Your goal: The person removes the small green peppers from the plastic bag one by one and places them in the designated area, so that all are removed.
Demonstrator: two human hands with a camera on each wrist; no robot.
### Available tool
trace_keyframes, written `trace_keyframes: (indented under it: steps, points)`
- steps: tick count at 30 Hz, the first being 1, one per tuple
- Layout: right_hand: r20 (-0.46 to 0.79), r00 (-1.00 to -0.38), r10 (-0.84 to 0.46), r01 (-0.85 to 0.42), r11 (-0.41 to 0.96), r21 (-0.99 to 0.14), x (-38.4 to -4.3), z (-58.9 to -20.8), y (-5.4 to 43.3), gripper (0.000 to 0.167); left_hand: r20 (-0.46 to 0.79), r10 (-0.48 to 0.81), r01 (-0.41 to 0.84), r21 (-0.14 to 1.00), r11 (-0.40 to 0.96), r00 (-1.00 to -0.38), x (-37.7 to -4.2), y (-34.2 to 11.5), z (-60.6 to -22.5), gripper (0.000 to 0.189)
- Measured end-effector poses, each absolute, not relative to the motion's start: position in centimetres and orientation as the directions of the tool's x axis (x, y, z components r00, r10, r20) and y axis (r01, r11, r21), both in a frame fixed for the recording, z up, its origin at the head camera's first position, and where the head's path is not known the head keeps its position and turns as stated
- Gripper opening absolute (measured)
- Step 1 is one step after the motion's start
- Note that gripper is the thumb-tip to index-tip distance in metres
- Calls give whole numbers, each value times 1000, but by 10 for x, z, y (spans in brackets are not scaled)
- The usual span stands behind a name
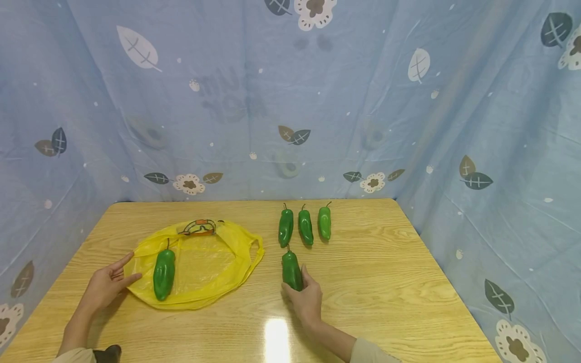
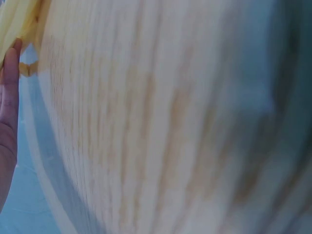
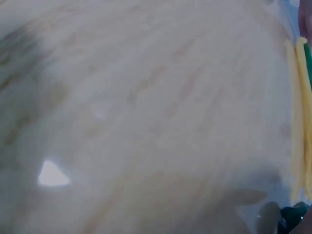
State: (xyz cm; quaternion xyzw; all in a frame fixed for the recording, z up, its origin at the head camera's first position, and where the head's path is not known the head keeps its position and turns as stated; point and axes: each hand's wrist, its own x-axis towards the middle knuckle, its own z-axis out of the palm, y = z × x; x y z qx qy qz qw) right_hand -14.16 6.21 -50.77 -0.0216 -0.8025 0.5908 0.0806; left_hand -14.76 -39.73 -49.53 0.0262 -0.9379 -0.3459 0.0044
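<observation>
A yellow plastic bag (image 1: 206, 257) lies spread with its mouth wide on the left of the table, one green pepper (image 1: 164, 275) inside it. My left hand (image 1: 103, 283) holds the bag's left rim, its thumb over the edge. In the left wrist view, fingers (image 2: 10, 92) of that hand meet the yellow plastic. Right of the bag, my right hand (image 1: 307, 298) grips the lower end of another green pepper (image 1: 291, 269), stem pointing away from me. Only a bit of this pepper (image 3: 291, 217) shows in the right wrist view's bottom corner.
Behind the right hand, three green peppers lie in a row: a left one (image 1: 286, 228), a middle one (image 1: 306, 227) and a right one (image 1: 324, 223). The wooden table (image 1: 386, 292) is bordered by a blue patterned curtain (image 1: 236, 101) at the back and sides.
</observation>
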Motion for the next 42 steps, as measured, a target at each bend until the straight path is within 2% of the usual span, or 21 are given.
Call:
trace_keyframes:
  steps: [3, 7, 11, 17, 29, 33, 42]
  points:
    - [90, -986, 140, -52, 259, -965, -146, -499, 64, 73, -12, -46, -43, 649, 760, -999, -148, -398, -494, 74]
    - [135, -980, 149, -110, 164, -980, -156, -487, 67, 64, -17, -52, -50, 659, 751, -998, -148, -398, -494, 74]
    - [180, -972, 150, -181, 10, -983, -168, -477, 62, 52, -1, -55, -42, 663, 748, -998, -147, -397, -494, 74]
    - [175, -974, 142, -204, -218, -954, -181, -468, 33, 41, -2, -66, -50, 684, 728, -998, -145, -397, -495, 73]
    - [239, -968, 77, -250, -238, -938, -181, -468, -42, 39, 31, -50, -15, 688, 726, -998, -144, -391, -493, 72]
    - [229, -971, 66, -238, -233, -943, -180, -470, -58, 37, 58, -54, 1, 686, 727, -997, -144, -389, -493, 71]
    - [302, -952, 47, -305, -191, -933, -181, -470, -82, 37, 62, -67, -6, 685, 728, -996, -145, -391, -494, 71]
